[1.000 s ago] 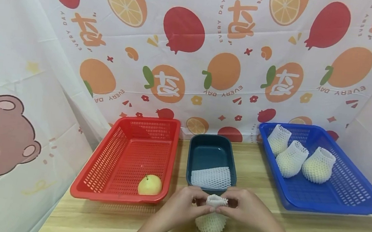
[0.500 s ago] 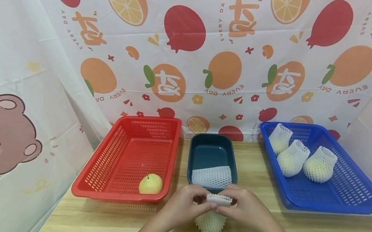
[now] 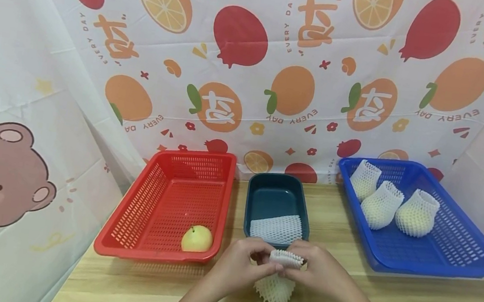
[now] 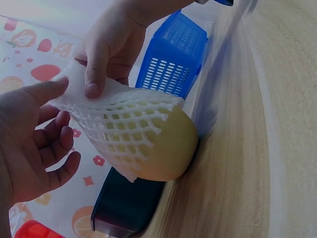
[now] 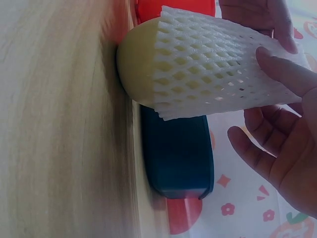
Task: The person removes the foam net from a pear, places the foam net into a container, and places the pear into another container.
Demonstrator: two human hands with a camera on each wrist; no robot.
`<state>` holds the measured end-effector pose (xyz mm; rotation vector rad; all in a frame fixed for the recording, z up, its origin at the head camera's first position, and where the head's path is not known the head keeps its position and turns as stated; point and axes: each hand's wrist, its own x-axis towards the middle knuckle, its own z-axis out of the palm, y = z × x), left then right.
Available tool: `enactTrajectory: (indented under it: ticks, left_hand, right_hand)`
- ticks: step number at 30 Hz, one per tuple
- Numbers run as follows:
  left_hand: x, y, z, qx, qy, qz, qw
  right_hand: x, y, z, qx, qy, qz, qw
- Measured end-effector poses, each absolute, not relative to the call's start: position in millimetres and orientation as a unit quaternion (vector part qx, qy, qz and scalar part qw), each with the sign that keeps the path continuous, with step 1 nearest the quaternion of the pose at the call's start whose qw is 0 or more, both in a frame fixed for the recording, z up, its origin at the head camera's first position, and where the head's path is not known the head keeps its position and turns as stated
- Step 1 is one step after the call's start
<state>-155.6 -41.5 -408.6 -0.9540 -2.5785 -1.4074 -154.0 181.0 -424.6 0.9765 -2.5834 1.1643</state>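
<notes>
A yellow pear [image 4: 181, 144] stands on the table, its upper part inside a white foam net sleeve [image 4: 126, 121]; its lower end shows bare in both wrist views. My left hand [image 3: 242, 266] pinches the sleeve's upper rim on one side, between thumb and fingers. On the other side my right hand [image 3: 319, 269] pinches the same rim. Above the pear the sleeve's top stands gathered between both hands. In the head view the hands and the netting hide most of the fruit.
A red basket [image 3: 161, 257] at left holds one bare pear [image 3: 197, 239]. Behind the hands, a dark teal tray [image 3: 277, 178] holds flat foam netting [image 3: 276, 229]. At right, a blue basket [image 3: 436, 270] contains three netted pears [image 3: 416, 215]. A fruit-print cloth [image 3: 248, 96] hangs behind.
The sleeve's top rim has been spread wider between the two hands than a second ago. Both hands keep their pinch and stay almost in place. The baskets' contents look the same.
</notes>
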Motion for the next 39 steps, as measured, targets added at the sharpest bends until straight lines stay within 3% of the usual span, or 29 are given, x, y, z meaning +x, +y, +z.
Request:
enactTrajectory:
  ticks: [20,39]
  left_hand:
    - [-160.7,-43.9,-415.9,-0.314,-0.873,-0.373,-0.015]
    - [-160.4,-42.9,-413.5,-0.306,-0.867,-0.393,-0.005]
  right_hand:
    - [-151.6,181.6,-418.2,0.314,-0.861,0.393,0.076]
    - [-152.0,184.9,-419.4,0.258,-0.881,0.395,-0.019]
